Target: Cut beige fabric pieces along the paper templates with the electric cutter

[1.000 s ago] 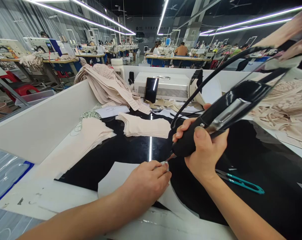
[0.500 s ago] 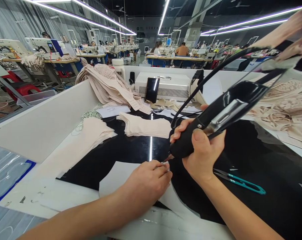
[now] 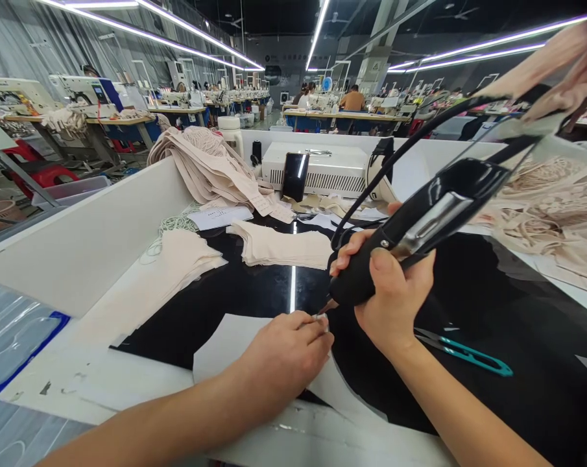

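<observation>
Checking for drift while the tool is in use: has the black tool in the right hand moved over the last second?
Yes, slightly. The black tool in the right hand has shifted left, away from the teal snips, which lie where they were.

We look down a long factory hall lit by bright strip lights [image 3: 186,29] under a dark ceiling. At left, sewing machines [image 3: 83,87] stand on blue-framed tables [image 3: 122,123] before a grey curtain wall [image 3: 35,48]. A red stool [image 3: 47,174] sits nearby. A white partition [image 3: 89,237] borders our glossy black worktop [image 3: 254,292].
</observation>
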The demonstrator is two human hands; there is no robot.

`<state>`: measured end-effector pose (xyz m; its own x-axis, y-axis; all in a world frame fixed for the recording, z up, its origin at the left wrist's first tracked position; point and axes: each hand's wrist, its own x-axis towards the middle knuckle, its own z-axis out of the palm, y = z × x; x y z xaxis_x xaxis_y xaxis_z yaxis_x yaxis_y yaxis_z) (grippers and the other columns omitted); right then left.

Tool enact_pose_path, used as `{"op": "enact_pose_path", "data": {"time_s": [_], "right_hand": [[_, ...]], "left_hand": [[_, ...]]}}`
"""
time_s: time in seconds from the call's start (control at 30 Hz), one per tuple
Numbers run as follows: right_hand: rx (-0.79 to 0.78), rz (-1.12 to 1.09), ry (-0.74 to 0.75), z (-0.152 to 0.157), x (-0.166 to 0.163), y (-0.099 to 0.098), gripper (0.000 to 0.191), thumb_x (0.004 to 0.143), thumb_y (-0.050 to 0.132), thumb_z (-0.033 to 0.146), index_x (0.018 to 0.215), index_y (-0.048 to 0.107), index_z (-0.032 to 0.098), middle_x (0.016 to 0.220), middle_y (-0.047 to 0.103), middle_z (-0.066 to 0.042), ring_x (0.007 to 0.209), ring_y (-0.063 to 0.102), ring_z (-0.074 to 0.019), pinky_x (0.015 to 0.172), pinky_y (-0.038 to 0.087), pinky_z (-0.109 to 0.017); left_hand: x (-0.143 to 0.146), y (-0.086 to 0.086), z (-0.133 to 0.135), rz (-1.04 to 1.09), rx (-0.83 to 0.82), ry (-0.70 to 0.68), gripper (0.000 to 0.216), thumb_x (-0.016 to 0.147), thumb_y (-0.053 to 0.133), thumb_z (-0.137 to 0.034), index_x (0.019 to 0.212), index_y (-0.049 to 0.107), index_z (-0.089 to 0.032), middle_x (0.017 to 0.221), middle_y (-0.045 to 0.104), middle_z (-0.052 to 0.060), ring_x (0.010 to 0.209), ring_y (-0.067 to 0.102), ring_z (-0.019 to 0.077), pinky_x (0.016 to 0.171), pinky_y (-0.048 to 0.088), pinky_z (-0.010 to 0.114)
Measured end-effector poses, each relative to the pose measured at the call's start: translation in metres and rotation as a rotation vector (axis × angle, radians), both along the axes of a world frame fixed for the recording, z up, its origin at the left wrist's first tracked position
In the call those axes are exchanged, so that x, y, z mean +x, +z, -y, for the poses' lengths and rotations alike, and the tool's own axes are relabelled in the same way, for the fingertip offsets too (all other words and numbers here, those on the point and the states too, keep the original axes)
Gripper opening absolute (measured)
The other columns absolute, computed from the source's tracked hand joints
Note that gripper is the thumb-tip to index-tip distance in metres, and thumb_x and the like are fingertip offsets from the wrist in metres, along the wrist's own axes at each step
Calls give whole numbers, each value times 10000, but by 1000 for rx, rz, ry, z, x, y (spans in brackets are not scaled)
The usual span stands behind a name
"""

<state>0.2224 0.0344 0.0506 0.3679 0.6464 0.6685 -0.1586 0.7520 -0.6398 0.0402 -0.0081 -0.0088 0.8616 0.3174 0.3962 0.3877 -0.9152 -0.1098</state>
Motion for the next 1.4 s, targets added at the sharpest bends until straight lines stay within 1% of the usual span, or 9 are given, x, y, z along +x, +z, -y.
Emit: {"op": "enact_pose_path", "data": {"time_s": [0.13,0.27,0.33,0.43,0.53,0.6,0.77,1.23,1.4], "right_hand": [[-61,26,-52,4,12,11,551,928,1131,576,1213,726,334,951,828,78,668,779,-151,612,734,-298],[-114,101,-110,15,26,23,636,858,1174,596,1257,763,318,1090,882,23,858,871,-203,736,821,-367],[-90,119,-153,21,30,25,614,866,1165,596,1227,763,305,1077,874,11,818,859,-206,710,813,-378],[-49,83,-169,31,32,24,555,886,1153,547,1156,731,308,972,824,34,639,755,-176,549,717,-354],[-24,44,-153,40,31,20,524,904,1145,495,1123,702,318,901,775,59,584,704,-162,474,648,-319],[-13,45,-152,46,31,17,508,926,1130,497,1142,707,317,899,769,60,585,711,-162,473,651,-312],[-1,21,-134,58,28,14,499,949,1117,489,1236,752,307,913,792,52,588,722,-172,466,646,-317],[-72,-22,-153,66,21,7,539,886,1151,526,1220,773,334,879,797,41,560,707,-189,449,641,-342],[-95,-6,-171,65,25,7,571,883,1140,557,1232,748,333,875,784,60,570,717,-183,464,653,-332]], "left_hand": [[-4,3,-3,50,-87,26,92,1239,749,-120,1236,833,-156,1411,935,116,1245,892,245,1024,726,370],[-15,5,-19,46,-51,106,125,1271,730,-181,1306,849,-164,1469,934,114,1168,896,276,832,702,413],[-23,5,-30,49,-8,152,144,1281,716,-194,1301,856,-165,1468,935,130,1166,900,287,862,709,422],[-29,8,-40,100,72,172,209,1310,659,-195,1283,862,-154,1448,939,149,1206,905,292,981,734,432],[-27,15,-34,208,104,105,316,1359,558,-216,1294,862,-157,1420,948,124,1261,905,269,1110,733,419],[-21,19,-24,267,32,13,330,1376,535,-233,1338,856,-168,1363,955,91,1250,907,236,1149,722,384],[-9,17,-5,265,-137,-133,249,1364,609,-259,1357,834,-153,1247,933,69,1160,899,229,1086,720,360],[-9,5,-4,143,-227,-111,290,1362,606,-283,1284,866,-182,1219,899,83,1123,871,221,1080,719,364],[-7,1,-4,133,-220,-110,216,1326,667,-239,1272,868,-182,1221,902,93,1141,879,225,1080,728,375]]}}
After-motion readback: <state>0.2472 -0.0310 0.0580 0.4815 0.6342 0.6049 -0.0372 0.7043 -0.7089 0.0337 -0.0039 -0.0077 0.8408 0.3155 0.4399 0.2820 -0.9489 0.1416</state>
